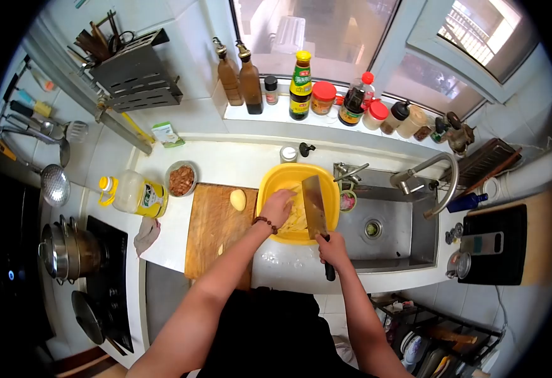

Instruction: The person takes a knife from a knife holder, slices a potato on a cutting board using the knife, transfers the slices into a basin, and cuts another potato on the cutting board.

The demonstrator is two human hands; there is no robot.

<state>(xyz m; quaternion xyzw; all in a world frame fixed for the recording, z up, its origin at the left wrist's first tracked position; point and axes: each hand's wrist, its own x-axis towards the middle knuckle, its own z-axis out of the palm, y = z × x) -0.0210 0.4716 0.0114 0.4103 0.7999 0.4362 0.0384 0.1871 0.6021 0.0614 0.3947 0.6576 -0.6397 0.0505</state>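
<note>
Cut potato pieces (298, 217) lie inside the yellow basin (331, 198), beside the sink (386, 217). Left hand (278, 208) is over the basin; its grip cannot be determined. Right hand (333, 249) grasps the cleaver (314, 205) by its handle, blade above the basin.

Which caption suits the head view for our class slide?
Left hand in a round yellow plastic basin of pale cut pieces; right hand holding a broad black-handled metal cleaver.

Metal, plastic, wood.
Cleaver blade (314, 205): smooth metal. Basin (333, 205): glossy plastic. Chopping board (216, 217), bench's (219, 154) front edge: matt wood.
</note>
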